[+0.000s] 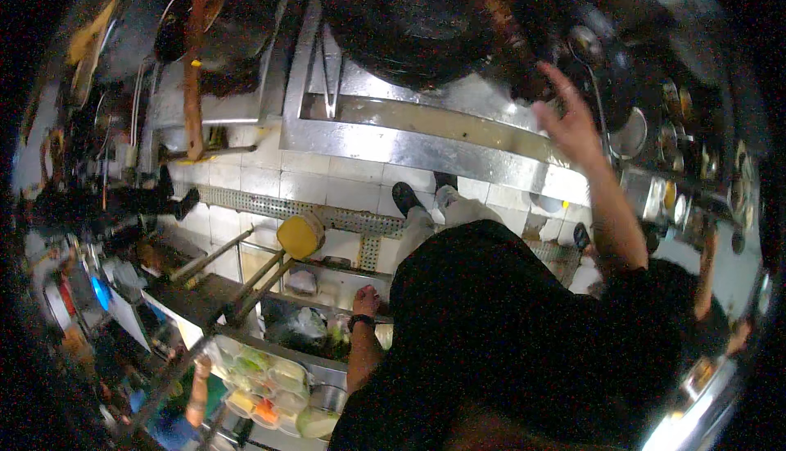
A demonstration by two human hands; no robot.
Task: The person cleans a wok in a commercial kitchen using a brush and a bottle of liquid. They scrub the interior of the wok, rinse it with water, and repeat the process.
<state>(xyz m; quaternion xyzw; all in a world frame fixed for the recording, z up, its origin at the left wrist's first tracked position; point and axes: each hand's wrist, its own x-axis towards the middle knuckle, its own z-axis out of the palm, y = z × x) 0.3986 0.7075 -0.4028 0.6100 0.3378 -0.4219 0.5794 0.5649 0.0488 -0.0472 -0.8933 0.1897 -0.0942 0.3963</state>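
My right hand [568,119] is blurred, with thumb and fingers apart and nothing in it, above the front right of a steel cooking range [430,153]. A large dark wok [405,27] sits on the range, to the hand's upper left. Between them lies a dark brown long part [506,21], too dim to name. Low at my side, my left hand [366,301] has curled fingers and a dark band on its wrist. It is beside a counter bin [282,328] holding clear bags and greens; whether it touches anything is unclear.
A water-filled trough [424,119] runs along the range front. Behind me are a yellow-topped round object [301,236], metal rails and tubs of cut vegetables [264,383]. A perforated drain cover [295,208] crosses the tiled floor. Other people's arms show, lower left [198,389] and far right [706,273].
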